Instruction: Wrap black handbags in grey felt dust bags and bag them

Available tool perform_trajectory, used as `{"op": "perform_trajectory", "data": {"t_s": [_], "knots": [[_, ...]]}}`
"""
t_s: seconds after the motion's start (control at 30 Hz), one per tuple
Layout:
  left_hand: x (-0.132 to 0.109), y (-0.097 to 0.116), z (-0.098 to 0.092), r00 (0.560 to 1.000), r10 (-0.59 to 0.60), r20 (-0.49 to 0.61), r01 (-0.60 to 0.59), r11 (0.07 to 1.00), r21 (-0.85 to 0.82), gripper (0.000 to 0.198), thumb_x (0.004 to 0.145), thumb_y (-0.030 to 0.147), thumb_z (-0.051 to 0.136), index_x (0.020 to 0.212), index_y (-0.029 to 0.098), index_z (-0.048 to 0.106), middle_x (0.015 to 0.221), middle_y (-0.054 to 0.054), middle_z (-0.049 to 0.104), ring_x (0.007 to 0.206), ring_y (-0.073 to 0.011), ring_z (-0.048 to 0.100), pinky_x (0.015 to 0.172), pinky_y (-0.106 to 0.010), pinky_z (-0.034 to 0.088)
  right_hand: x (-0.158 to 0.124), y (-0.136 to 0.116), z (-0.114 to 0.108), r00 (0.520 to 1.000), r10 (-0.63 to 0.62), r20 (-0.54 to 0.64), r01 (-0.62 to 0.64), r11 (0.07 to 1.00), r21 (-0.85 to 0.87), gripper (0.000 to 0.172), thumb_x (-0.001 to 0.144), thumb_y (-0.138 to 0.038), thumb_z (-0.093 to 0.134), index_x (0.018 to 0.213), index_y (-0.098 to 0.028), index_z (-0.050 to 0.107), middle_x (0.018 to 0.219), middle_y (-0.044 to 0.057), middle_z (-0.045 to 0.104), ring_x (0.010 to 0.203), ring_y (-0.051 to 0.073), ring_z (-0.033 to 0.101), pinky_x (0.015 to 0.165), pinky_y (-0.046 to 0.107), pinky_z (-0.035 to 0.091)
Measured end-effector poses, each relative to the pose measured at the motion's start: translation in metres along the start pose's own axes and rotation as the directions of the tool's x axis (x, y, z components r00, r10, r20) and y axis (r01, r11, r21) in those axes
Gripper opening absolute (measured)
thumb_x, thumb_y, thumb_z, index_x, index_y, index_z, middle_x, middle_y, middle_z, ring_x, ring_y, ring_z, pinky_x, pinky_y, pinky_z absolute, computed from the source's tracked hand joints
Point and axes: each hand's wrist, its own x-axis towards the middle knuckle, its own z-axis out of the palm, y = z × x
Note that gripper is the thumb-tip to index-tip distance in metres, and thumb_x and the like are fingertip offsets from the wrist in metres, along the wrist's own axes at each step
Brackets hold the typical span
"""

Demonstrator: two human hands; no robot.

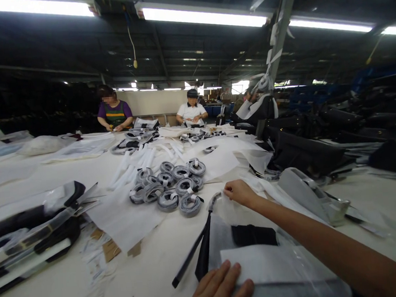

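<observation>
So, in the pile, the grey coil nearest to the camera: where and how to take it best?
Probably pinch the near rim of the grey coil, coming from the camera side: it lies nearly flat, a ring with an open centre, and the other coils crowd behind and left.

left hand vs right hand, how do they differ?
Pose: the left hand lies nearly flat; the right hand is curled in a pinch.
Place: the left hand rests partly on the white sheet; the right hand is farther out, at translucent wrapping.
Shared: both are bare.
</observation>
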Motion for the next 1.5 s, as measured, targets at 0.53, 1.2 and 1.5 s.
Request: {"op": "perform_trajectory", "data": {"t_s": [0.53,1.2,1.5], "knots": [[0.009,-0.001,-0.007,1.000,0.019,0.011,-0.019,1.000,0.018,0.032,0.104,0.024,0.044,0.112,0.034,0.074,0.112,0.004,0.075,0.101,-0.0135,0.073,0.090,-0.020,0.057,-0.062,-0.040,-0.043,0.973,-0.123,-0.194,0.098,0.986,-0.136,0.025,0.098,-0.027,0.052,0.084,-0.018,0.071,0.088,0.009,0.075,0.084,0.022,0.068,0.074,0.029,0.042],[-0.004,0.002,-0.010,0.976,-0.045,0.213,0.089,0.975,-0.201,0.041,0.107,0.017,0.027,0.131,0.015,0.061,0.132,-0.003,0.066,0.126,-0.0158,0.059,0.099,-0.029,0.054,-0.195,-0.070,0.003,0.878,-0.378,-0.292,0.406,0.913,0.041,0.018,0.097,-0.015,0.056,0.096,-0.024,0.071,0.088,0.000,0.074,0.081,0.019,0.068,0.076,0.030,0.045],[-0.012,0.009,-0.006,0.979,-0.118,0.166,0.151,0.967,-0.204,0.038,0.104,0.013,0.037,0.137,0.018,0.056,0.129,-0.011,0.064,0.124,-0.0188,0.059,0.096,-0.032,0.056,-0.206,-0.070,0.006,0.790,-0.464,-0.402,0.493,0.869,-0.033,0.034,0.105,-0.025,0.037,0.102,-0.019,0.071,0.088,0.005,0.073,0.078,0.021,0.063,0.074,0.033,0.046]]}}
